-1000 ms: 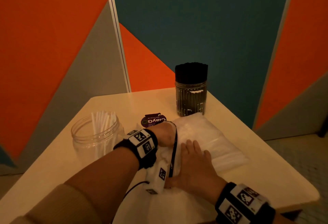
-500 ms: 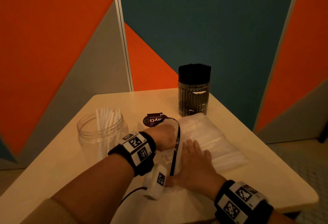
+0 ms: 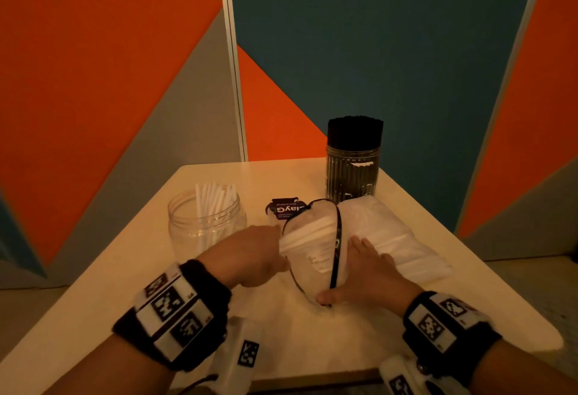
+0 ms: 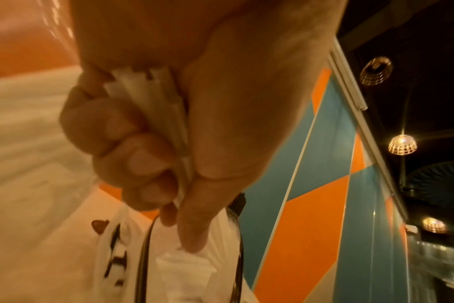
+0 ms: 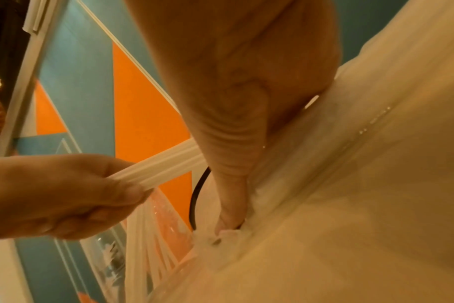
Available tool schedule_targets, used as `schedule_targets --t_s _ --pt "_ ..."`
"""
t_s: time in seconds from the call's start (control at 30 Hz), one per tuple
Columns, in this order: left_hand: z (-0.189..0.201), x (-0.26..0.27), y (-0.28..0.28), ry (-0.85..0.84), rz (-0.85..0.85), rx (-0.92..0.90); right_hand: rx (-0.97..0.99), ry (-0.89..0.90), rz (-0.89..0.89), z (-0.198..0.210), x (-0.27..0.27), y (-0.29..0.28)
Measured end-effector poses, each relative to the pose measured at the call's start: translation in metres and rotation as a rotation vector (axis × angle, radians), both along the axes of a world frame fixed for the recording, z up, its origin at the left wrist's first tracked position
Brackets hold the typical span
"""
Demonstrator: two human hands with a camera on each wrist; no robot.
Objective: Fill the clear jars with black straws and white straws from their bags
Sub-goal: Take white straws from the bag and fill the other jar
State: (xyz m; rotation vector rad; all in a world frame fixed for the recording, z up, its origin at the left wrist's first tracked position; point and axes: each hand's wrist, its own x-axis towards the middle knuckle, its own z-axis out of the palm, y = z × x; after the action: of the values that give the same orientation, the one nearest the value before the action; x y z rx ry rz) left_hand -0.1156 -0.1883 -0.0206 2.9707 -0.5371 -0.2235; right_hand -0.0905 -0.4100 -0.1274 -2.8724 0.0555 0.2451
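Nearest, both wrists carry black bands with white tag blocks. Right hand (image 3: 366,269) lies flat on the bag of white straws (image 3: 384,235), fingers straight and spread, thumb tip at the black-edged mouth of the bag (image 3: 336,247), pressing it to the table (image 3: 312,332). Left hand (image 3: 250,257) just left of that mouth, fingers curled tight round a small bundle of white straws (image 3: 305,233); bundle half out of the bag, far ends still inside it. Left wrist view: cut ends of the straws (image 4: 143,86) poke out of the fist between fingers and palm. Count of straws unclear, picture blurred.

Farther left, clear jar (image 3: 205,227) stands upright, open, a few white straws (image 3: 215,199) leaning in it. A dark round label (image 3: 286,208) lies beside the bag's far end. At the back, second jar (image 3: 353,175) upright, packed full of black straws (image 3: 355,133), touching or just behind the bag; cannot tell which.
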Motion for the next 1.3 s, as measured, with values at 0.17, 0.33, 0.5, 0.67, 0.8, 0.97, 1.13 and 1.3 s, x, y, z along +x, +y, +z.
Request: schedule_targets --t_s 0.17,0.33,0.5,0.67,0.8,0.97,1.13,1.3 --pt "0.017 -0.031 0.035 -0.007 -0.032 -0.085 -0.013 -0.004 -0.03 0.004 0.0 -0.011" --pt "0.011 -0.032 0.041 -0.002 -0.061 -0.213 0.509 -0.169 0.058 0.031 -0.012 -0.016" --pt "-0.008 -0.024 0.024 0.045 -0.109 -0.429 1.106 -0.55 0.069 0.088 -0.024 -0.009" --pt "-0.013 -0.022 -0.001 0.142 -0.137 -0.668 1.031 -0.775 0.192 0.126 -0.019 0.022" --pt "-0.013 -0.02 -0.011 0.241 -0.078 -0.87 0.836 -0.855 0.336 0.14 -0.01 0.035" --pt "-0.012 -0.019 -0.023 0.316 -0.049 -1.136 0.899 -0.825 0.421 0.141 -0.006 0.047" --pt "-0.007 -0.008 -0.024 0.26 0.067 -1.466 1.178 -0.856 0.255 0.108 -0.009 0.04" --pt "0.01 0.006 -0.03 0.365 0.214 -1.98 1.184 -1.035 0.256 0.044 -0.035 0.059"
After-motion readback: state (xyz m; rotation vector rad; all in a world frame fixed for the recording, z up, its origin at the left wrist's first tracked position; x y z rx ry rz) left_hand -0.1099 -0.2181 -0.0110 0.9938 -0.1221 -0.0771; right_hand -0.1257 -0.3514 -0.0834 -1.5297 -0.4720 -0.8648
